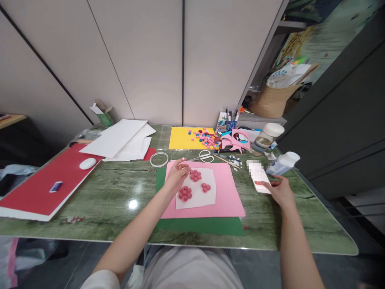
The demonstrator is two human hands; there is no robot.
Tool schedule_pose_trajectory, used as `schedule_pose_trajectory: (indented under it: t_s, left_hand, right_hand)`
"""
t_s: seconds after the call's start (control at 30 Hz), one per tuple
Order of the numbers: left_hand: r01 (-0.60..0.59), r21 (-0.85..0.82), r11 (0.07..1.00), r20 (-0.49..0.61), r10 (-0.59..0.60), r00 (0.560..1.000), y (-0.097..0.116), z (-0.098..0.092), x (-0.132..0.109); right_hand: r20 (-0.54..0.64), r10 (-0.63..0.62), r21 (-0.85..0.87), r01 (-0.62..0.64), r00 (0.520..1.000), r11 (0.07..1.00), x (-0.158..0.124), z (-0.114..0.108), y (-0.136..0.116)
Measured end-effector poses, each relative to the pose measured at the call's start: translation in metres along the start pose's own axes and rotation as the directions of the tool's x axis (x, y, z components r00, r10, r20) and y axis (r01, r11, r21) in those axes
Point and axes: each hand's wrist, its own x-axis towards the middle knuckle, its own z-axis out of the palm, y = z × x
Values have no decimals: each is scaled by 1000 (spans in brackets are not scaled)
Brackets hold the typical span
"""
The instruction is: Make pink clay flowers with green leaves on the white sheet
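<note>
My left hand (pixel 177 173) hovers at the upper left of a white paper sheet (pixel 197 200). Its fingers are loosely bent and apart, with nothing visible in them. Three clusters of small dark-pink balls lie on that sheet: a flower-shaped cluster (pixel 195 175) beside my fingertips, another flower-shaped cluster (pixel 185 193) lower left, and a smaller cluster (pixel 206 187) at right. Under the sheet are pink paper (pixel 230 200) and green paper (pixel 201 226). On the right, my right hand (pixel 282 190) grips the near end of a phone (pixel 261 176) with a bright screen, part of which is blurred out.
Scissors (pixel 206 156) and a tape roll (pixel 159 159) lie behind the pink paper. Colourful beads (pixel 207 138) sit on yellow paper (pixel 179 138). Two white-capped bottles, a clear jar (pixel 264 140) and a white bottle (pixel 284 162), stand right. White sheets (pixel 116 138) and a red board (pixel 39 192) are left.
</note>
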Motion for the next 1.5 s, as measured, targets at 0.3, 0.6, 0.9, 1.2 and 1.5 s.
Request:
schedule_pose_trajectory:
  t_s: [0.3, 0.6, 0.9, 1.2, 1.5]
  left_hand:
    - [-61, 52, 997, 8, 61, 998, -4, 2, -3]
    - [-315, 321, 893, 94, 301, 949, -17, 6, -10]
    - [-337, 333, 881, 116, 316, 942, -19, 6, -10]
    - [-293, 303, 907, 95, 277, 956, -18, 13, -16]
    - [-84, -10, 996, 74, 84, 994, -14, 12, -17]
  right_hand:
    - [-267, -20, 148, 61, 964, 987, -36, -24, -66]
    - [164, -594, 580, 410, 787, 704, -124, 5, -254]
    - [173, -591, 629, 373, 788, 682, -131, 24, -261]
    - [65, -611, 565, 476, 789, 674, -136, 26, -258]
    - [-14, -616, 545, 523, 787, 656, -138, 23, -255]
